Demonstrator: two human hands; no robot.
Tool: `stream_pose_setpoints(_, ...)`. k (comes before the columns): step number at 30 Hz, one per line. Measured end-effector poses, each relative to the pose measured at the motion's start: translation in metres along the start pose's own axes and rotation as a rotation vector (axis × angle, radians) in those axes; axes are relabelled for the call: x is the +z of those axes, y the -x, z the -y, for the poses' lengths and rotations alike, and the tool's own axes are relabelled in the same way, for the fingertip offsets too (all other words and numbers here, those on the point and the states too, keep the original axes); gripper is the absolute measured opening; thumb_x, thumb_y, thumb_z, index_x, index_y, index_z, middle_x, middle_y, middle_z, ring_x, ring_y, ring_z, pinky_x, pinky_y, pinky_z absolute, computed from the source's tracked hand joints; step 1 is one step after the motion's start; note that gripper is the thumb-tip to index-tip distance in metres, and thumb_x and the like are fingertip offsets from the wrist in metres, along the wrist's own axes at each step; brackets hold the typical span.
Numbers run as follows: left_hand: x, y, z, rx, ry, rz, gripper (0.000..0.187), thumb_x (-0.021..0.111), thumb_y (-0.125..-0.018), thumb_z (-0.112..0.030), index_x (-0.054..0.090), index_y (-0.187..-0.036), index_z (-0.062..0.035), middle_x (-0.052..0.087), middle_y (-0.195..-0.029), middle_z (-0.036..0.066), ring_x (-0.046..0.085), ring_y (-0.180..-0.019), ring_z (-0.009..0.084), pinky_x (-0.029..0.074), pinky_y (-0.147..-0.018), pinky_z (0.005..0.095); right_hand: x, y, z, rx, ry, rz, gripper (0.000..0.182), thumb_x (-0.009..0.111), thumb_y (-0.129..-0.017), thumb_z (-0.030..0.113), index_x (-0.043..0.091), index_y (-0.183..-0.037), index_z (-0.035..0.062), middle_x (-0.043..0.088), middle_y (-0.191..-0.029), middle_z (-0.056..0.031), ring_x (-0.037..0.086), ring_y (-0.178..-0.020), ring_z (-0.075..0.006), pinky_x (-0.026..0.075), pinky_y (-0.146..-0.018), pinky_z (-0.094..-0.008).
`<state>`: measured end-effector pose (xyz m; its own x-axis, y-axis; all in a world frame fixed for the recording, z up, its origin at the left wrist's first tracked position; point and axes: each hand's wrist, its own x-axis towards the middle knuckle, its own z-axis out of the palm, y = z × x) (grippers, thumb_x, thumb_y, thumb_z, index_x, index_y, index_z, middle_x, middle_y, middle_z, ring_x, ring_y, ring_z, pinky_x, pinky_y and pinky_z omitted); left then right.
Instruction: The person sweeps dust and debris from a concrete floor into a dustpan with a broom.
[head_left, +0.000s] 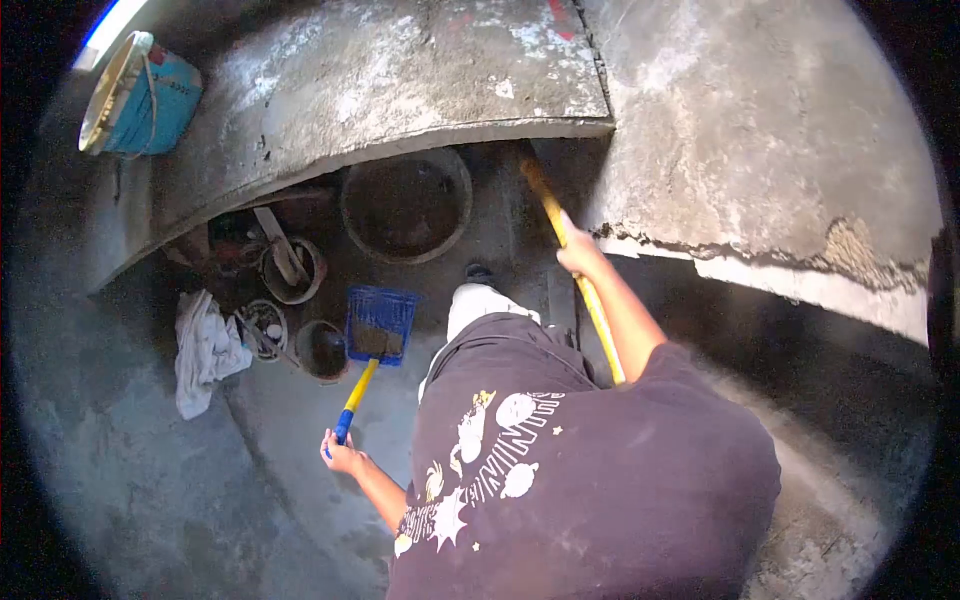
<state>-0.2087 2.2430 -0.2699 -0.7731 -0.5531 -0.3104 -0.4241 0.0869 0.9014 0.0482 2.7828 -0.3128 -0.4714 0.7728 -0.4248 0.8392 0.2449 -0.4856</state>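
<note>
My dark T-shirt (560,480) carried pale printed lettering and cartoon figures, but I could not read the words.

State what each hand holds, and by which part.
The left hand grips the blue dustpan at the end of its yellow-and-blue handle. The right hand grips a long yellow broomstick partway along its shaft.

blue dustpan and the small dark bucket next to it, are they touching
Cannot tell. In the head view the blue dustpan sits right beside the small dark bucket; their edges seem to meet, but shadow hides any contact or gap. The left hand grips the dustpan's handle.
</note>
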Motion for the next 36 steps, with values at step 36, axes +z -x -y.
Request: stream_pose_setpoints(36, 0.171, -0.074, 0.198, 0.273, -0.303, 0.232, 0.012, 0.06, -0.077, 0.003, 0.057, -0.089, 0.0007, 0.06, -0.089, 0.009, 0.058, -0.081, 0.0181, 0.048, -0.075, 0.0313, 0.092, -0.088, 0.014, 0.079, 0.313, 0.161, 0.078, 0.058, -0.067, 0.005, 0.029, -0.139, 0.0138, 0.062, -0.09, -0.0282, 0.061, -0.086, -0.0414, 0.05, -0.074, -0.0464)
